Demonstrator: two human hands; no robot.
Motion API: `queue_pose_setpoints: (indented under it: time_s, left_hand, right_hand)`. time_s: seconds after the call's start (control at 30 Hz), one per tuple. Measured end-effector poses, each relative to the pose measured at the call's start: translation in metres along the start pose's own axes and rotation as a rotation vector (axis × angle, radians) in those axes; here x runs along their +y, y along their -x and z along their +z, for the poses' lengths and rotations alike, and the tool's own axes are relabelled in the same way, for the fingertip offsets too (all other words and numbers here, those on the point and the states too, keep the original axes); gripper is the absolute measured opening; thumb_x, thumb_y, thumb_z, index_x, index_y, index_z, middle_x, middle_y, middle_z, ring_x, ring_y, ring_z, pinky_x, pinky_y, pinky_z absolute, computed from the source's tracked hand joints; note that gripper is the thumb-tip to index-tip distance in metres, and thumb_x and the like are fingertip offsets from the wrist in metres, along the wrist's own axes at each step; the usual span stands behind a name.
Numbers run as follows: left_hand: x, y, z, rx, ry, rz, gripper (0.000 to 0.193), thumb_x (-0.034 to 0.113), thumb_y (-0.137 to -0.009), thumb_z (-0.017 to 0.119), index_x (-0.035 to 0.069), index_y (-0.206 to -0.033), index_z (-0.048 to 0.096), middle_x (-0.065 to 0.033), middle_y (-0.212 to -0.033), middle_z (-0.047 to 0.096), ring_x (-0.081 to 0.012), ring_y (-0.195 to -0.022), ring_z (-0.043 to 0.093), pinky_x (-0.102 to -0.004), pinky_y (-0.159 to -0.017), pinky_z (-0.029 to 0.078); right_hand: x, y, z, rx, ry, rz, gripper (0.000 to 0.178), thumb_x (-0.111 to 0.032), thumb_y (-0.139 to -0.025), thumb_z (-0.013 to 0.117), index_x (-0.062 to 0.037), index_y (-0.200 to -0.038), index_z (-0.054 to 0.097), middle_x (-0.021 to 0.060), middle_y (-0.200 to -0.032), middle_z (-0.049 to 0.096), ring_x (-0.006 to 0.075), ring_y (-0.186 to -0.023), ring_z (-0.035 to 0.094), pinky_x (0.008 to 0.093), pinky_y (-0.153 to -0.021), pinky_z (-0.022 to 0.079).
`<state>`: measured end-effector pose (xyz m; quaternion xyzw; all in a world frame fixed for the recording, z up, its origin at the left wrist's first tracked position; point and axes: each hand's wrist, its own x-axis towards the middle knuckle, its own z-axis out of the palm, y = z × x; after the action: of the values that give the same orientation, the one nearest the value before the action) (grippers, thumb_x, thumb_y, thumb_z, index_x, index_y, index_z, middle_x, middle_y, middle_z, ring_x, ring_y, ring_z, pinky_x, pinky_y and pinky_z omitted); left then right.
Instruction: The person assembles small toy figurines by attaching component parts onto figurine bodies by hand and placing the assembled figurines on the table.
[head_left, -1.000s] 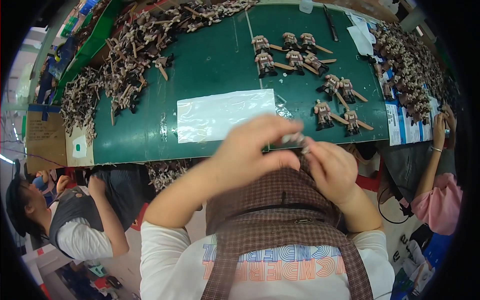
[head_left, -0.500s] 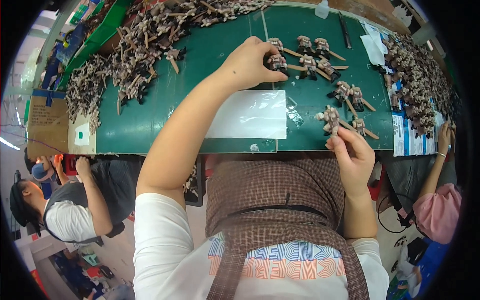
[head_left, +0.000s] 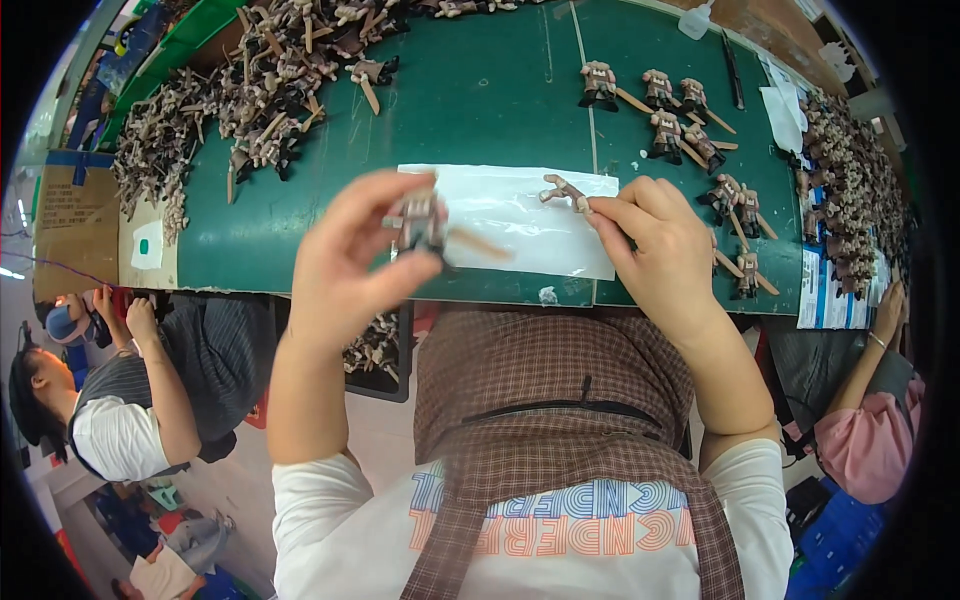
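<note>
My left hand (head_left: 348, 255) grips a small figurine (head_left: 418, 222), brown and beige with dark legs, a flat tan stick jutting out from it; motion blurs both. Between the thumb and fingers of my right hand (head_left: 655, 245) is a thin beige-and-brown figurine piece (head_left: 566, 192). It hangs over a glossy white sheet (head_left: 500, 215) lying on the green table mat. The two held pieces are apart. Several similar figurines (head_left: 664, 135) with tan sticks lie right of and beyond my right hand; one or more are partly hidden by it.
A big heap of figurines (head_left: 265, 100) covers the far left, beside a green bin (head_left: 170, 60) and a cardboard box (head_left: 75, 220). Another pile (head_left: 840, 180) lines the right edge. A dark pen-like tool (head_left: 733, 70) and a small bottle (head_left: 696, 20) lie at the back. Other people sit on both sides.
My left hand has taken a figurine from the group and drawn it back left over the sheet. My right hand has moved left and farther in with its piece. The view has shifted slightly.
</note>
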<state>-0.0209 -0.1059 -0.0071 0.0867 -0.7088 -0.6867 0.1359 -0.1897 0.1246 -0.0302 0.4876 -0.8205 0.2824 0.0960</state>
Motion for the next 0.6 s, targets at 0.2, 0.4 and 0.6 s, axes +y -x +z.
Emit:
queue_pose_setpoints:
  time_s: [0.2,0.4,0.6]
  left_hand:
    - [-0.026,0.061,0.019,0.058,0.374,-0.111,0.076,-0.014,-0.066,0.077,-0.006,-0.134,0.044,-0.0174,-0.14,0.046,-0.0297,-0.121,0.056,-0.0399,-0.1,0.049]
    - [-0.035,0.055,0.037,0.029,0.494,-0.229,0.075,-0.014,-0.073,0.072,-0.004,-0.14,0.041,-0.0141,-0.139,0.049,-0.0254,-0.12,0.056,-0.0354,-0.104,0.043]
    - [-0.022,0.042,0.055,-0.046,0.459,-0.182,0.072,-0.014,-0.075,0.069,-0.004,-0.14,0.041,-0.0119,-0.135,0.051,-0.0202,-0.119,0.055,-0.0327,-0.1,0.046]
  right_hand:
    - [-0.008,-0.008,0.01,-0.081,0.056,-0.046,0.007,-0.012,-0.077,0.073,-0.0069,-0.081,0.069,0.0037,-0.077,0.056,0.0226,-0.073,0.056,0.0348,-0.064,0.047]
    - [-0.009,-0.01,0.002,-0.117,0.088,-0.05,0.01,-0.006,-0.079,0.072,-0.002,-0.088,0.07,0.0065,-0.08,0.06,0.023,-0.073,0.059,0.0322,-0.064,0.048]
    - [-0.012,0.02,-0.009,0.007,-0.621,0.4,0.016,0.001,-0.09,0.063,0.0054,-0.106,0.066,0.0091,-0.092,0.069,0.0143,-0.084,0.067,0.0249,-0.075,0.054]
